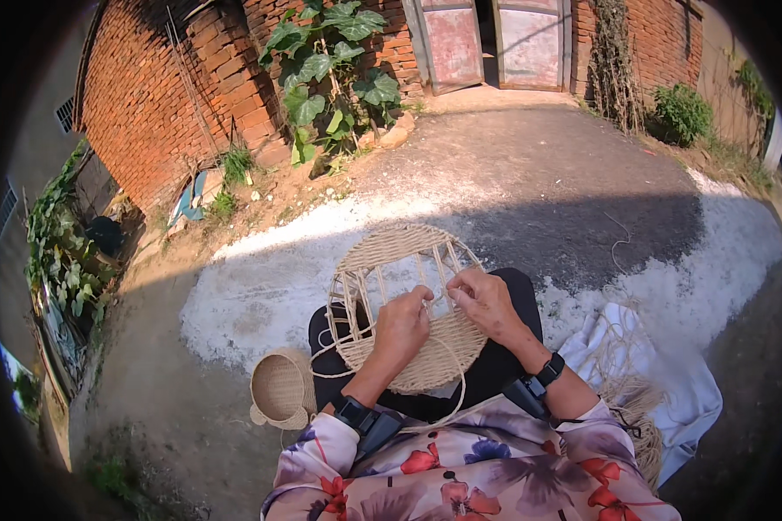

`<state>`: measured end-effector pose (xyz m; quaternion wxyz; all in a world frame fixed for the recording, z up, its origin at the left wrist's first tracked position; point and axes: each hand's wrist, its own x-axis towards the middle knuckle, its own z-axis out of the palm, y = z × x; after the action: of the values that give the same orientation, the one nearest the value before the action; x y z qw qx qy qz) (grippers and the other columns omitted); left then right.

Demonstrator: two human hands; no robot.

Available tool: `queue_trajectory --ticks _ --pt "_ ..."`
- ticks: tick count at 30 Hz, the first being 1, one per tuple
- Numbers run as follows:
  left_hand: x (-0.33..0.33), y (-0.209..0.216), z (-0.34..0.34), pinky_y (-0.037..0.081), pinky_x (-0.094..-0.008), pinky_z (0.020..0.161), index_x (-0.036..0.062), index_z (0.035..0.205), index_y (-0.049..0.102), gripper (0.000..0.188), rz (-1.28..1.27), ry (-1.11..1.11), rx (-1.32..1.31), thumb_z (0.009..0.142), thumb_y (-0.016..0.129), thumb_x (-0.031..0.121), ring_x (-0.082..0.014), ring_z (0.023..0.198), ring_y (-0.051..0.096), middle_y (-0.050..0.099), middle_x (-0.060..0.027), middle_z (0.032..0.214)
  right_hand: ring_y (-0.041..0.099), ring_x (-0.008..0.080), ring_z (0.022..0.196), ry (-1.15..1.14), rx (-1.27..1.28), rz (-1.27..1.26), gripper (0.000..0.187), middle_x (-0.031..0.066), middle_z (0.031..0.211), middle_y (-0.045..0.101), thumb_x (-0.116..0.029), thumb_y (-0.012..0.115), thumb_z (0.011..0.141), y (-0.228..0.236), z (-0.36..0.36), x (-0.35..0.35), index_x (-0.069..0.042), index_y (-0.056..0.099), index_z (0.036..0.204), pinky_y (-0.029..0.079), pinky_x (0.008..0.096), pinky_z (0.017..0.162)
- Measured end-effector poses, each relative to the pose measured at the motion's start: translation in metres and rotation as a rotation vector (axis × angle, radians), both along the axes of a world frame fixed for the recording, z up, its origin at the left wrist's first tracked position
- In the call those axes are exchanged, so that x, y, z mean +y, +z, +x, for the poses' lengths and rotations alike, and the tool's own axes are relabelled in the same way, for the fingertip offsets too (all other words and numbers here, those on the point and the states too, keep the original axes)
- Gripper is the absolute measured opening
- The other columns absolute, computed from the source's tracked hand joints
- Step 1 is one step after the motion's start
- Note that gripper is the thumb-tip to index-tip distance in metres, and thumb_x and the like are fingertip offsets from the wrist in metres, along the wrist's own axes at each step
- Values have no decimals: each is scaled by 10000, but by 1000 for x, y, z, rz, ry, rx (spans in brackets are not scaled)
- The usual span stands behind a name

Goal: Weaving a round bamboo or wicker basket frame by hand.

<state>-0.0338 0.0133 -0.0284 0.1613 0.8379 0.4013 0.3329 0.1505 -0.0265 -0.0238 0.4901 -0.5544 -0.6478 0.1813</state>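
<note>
The round woven panel lies across the person's dark trousers, a gap open in its weave. At that gap the left hand has its fingers curled tight on the panel's strands; just beside it, the right hand pinches the panel too. Loose cord loops over the panel's near side. Left of the panel sits a small woven basket; to its right, a white cloth bears pale fibre.
</note>
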Motion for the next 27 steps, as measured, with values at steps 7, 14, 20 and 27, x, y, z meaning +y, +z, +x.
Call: queue_trajectory --ticks 7,14,20,27 --pt "5 3 8 488 -313 559 88 1146 596 313 -533 18 -242 857 546 -23 -149 569 605 667 -125 749 662 341 767 48 -392 -1 108 152 857 641 -102 600 826 -3 -6 0 -55 669 895 523 442 686" --pt "-4 38 9 439 -262 530 58 1090 639 221 -210 116 -111 870 649 59 -60 580 513 589 16 735 623 324 780 234 -225 -99 85 134 816 580 -118 628 794 6 4 7 -34 640 800 481 445 680" --pt "2 50 25 434 -232 547 20 995 669 118 -279 -66 -174 889 647 66 -61 574 527 589 -2 712 539 184 719 258 248 -200 137 59 787 517 -139 708 802 12 47 6 -9 671 784 431 328 645" --pt "-5 36 40 472 -221 570 -4 930 653 85 -654 -77 -332 914 651 79 -56 608 561 629 -9 742 513 54 665 339 568 -428 180 -26 755 583 -188 728 869 26 76 1 -13 694 879 420 221 563"
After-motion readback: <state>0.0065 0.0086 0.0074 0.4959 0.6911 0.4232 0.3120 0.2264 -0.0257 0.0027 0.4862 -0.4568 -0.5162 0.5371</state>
